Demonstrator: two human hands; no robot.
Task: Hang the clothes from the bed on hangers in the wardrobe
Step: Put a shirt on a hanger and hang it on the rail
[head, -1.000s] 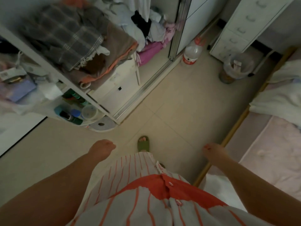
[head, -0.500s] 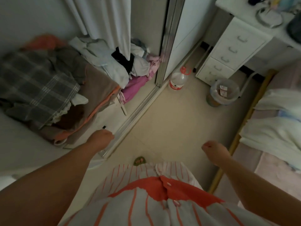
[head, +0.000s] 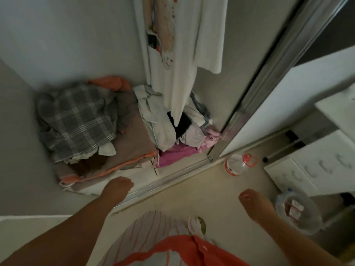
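Both hands held nothing: the left hand (head: 120,186) and right hand (head: 251,201) hung with fingers loosely curled, well short of the wardrobe's hanging clothes (head: 180,54).

You are looking at a dim, flat-lit room with no clear light source and only soft shadows. Motion blur smears the white drawers (head: 324,169) and the sliding door frame (head: 269,77) on the right. The wide lens bends straight lines near the edges. Colours are muted and grainy throughout.
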